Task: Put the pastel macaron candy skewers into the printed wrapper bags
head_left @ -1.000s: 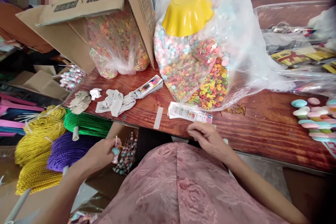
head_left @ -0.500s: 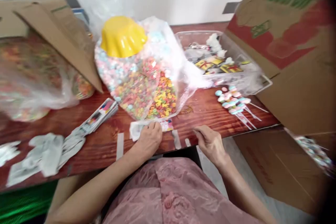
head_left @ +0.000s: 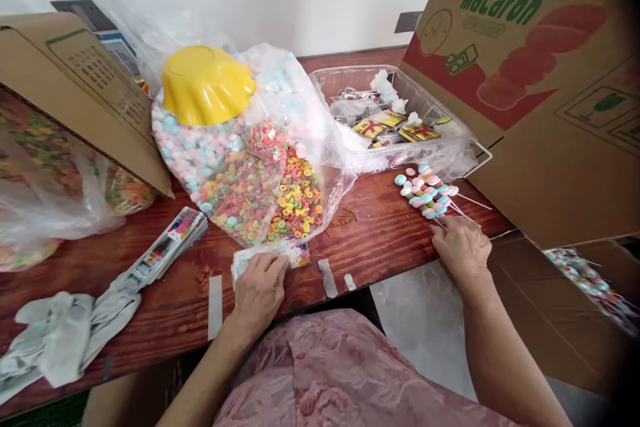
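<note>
My left hand (head_left: pixel 260 287) has its fingers curled on a small stack of printed plastic wrappers (head_left: pixel 299 254) at the table's front edge. My right hand (head_left: pixel 465 253) is closed at the white sticks of several candy skewers (head_left: pixel 427 195), pink, blue and white pieces threaded together. Its fingertips are partly hidden, but they meet around a stick. Behind my left hand lies a large clear bag of candies (head_left: pixel 235 180), holding pastel pieces and colourful rings (head_left: pixel 297 203). On that bag rests an upturned yellow bowl (head_left: pixel 207 83).
A clear plastic bin (head_left: pixel 360 70) of small packets stands at the back right, beside a large cardboard box (head_left: pixel 530 100). To the left are a bundle of wrappers (head_left: pixel 170 243), pale gloves (head_left: pixel 65 333) and another cardboard box (head_left: pixel 100 87). Tape strips (head_left: pixel 327 278) stick to the table edge.
My right hand has moved right from the front edge to the skewers' sticks. My left hand stays on the wrappers. The view has shifted to the right.
</note>
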Demonstrator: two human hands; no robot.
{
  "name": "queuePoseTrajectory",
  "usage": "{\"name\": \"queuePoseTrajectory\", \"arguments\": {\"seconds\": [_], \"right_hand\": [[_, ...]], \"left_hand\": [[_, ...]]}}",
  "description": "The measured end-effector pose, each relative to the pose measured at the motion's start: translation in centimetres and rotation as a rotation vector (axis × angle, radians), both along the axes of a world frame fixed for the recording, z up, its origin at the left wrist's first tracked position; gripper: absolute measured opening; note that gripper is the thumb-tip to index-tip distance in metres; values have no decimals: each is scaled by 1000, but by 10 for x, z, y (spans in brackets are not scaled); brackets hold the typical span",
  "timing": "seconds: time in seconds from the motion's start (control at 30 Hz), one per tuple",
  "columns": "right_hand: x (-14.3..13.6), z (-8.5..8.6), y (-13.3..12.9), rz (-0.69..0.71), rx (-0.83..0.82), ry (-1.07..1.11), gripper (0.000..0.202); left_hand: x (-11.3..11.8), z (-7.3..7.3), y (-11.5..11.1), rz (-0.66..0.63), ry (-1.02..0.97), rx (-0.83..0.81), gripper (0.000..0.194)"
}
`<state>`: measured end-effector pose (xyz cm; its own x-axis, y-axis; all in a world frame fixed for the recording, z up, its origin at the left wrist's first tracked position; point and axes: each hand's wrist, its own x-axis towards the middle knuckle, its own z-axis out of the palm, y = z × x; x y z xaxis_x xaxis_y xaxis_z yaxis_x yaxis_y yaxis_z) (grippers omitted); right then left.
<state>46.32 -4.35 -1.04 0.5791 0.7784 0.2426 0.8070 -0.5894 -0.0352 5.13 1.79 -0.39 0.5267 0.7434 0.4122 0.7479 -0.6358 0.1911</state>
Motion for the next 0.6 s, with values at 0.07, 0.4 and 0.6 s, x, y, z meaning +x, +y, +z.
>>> {"name": "queuePoseTrajectory", "arguments": {"seconds": [0.07, 0.4, 0.6], "right_hand": [[0, -8, -1, -8, 38, 3, 32], [19, -28, -4, 72, 211, 57, 34], [21, -9, -5, 125, 266, -21, 32]], "left_hand": [[2, 0, 0, 7, -44, -46, 21], [2, -6, 5, 51, -80, -55, 22], [2, -1, 0, 32, 113, 0, 21]]}}
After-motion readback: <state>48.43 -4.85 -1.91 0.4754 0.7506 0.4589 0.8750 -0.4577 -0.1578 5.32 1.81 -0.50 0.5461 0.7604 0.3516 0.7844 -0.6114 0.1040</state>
